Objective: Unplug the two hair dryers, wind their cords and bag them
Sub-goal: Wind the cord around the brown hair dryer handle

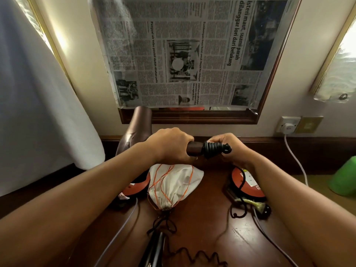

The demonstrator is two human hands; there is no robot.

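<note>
L hand [169, 145] grips dryer [134, 128], R hand [229, 149] pinches cord [213, 149]

A newspaper [185, 54] covers the wood-framed mirror [192, 117] on a cream wall [84, 60] above the wooden table [202, 218].

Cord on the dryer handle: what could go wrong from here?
1. The black cord is coiled tight at the end of the brown hair dryer handle; if the right hand lets go, the turns may spring loose.
2. The left hand holds the dryer right above the white drawstring bag; loose cord could snag its orange strings.
</note>
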